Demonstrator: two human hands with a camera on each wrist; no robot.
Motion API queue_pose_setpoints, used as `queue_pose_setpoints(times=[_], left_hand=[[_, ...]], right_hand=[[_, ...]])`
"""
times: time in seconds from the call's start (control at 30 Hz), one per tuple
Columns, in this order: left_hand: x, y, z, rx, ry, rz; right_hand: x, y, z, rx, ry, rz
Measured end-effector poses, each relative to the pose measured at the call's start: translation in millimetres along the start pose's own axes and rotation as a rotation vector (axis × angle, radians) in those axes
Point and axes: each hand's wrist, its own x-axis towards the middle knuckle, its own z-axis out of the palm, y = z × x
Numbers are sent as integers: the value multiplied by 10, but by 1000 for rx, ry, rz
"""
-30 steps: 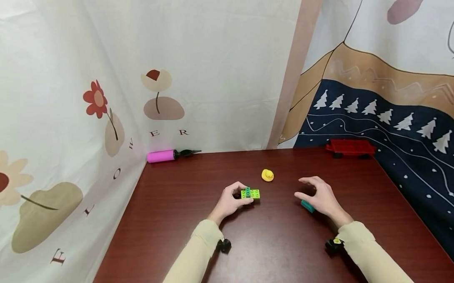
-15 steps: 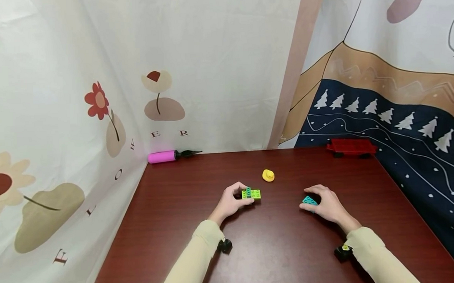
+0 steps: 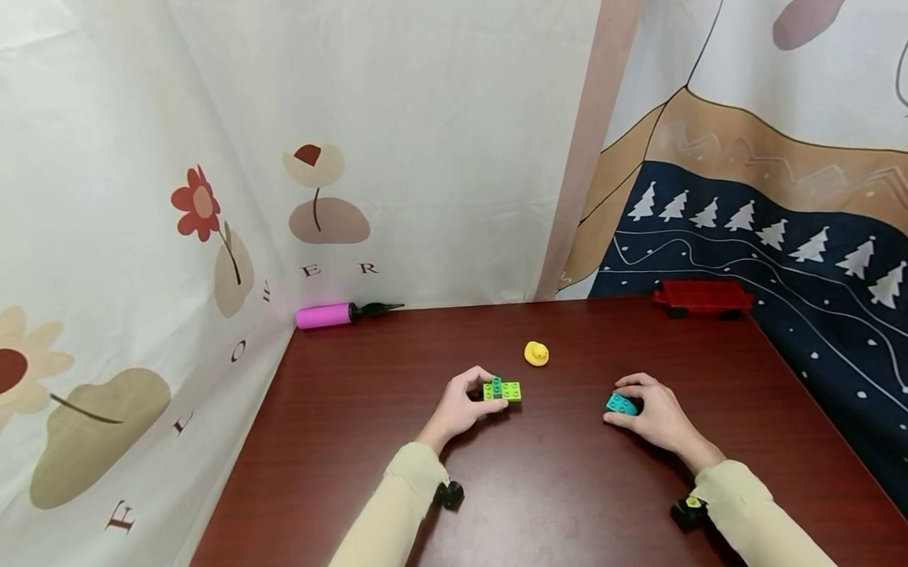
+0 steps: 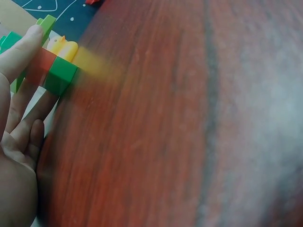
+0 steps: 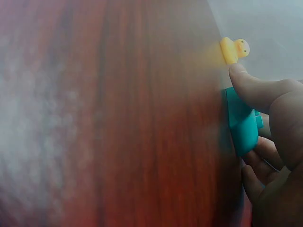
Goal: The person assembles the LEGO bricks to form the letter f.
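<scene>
In the head view my left hand point(image 3: 461, 405) pinches a stack of joined toy building bricks point(image 3: 511, 391) between thumb and fingers, lime on top with a small green brick across it. From the left wrist, a red brick point(image 4: 40, 68) and a dark green brick point(image 4: 60, 75) show lower in that stack; my thumb covers part of it. Farther right, my right hand point(image 3: 663, 415) grips a teal building brick point(image 3: 621, 404), thumb on the near side and fingers on the far side. The right wrist view shows the teal brick point(image 5: 242, 124) low by the tabletop, partly behind the thumb.
A yellow rubber duck point(image 3: 536, 353) sits on the brown table point(image 3: 551, 497) beyond and between the hands. Along the back edge are a pink hand pump point(image 3: 326, 315) with a black end and a red toy wagon point(image 3: 704, 297). Printed cloth hangs behind and at both sides.
My right hand has drawn back slightly rightward, and its fingers have narrowed around the teal brick, which has turned so its studs show. The left hand has stayed put with its stack.
</scene>
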Motion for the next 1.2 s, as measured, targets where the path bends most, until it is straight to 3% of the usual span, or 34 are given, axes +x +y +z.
queue_pose_setpoints(times=[0.5,0.8,1.2], left_hand=[[-19,21,-5,-5,0,-7],[-25,8,26,-12,18,-18],[-8,12,22,-19,21,-19]], right_hand=[[99,-74,-116,53,-27,37],[253,-215,-73,135,-43,38],[555,-627,139,243,-48,-73]])
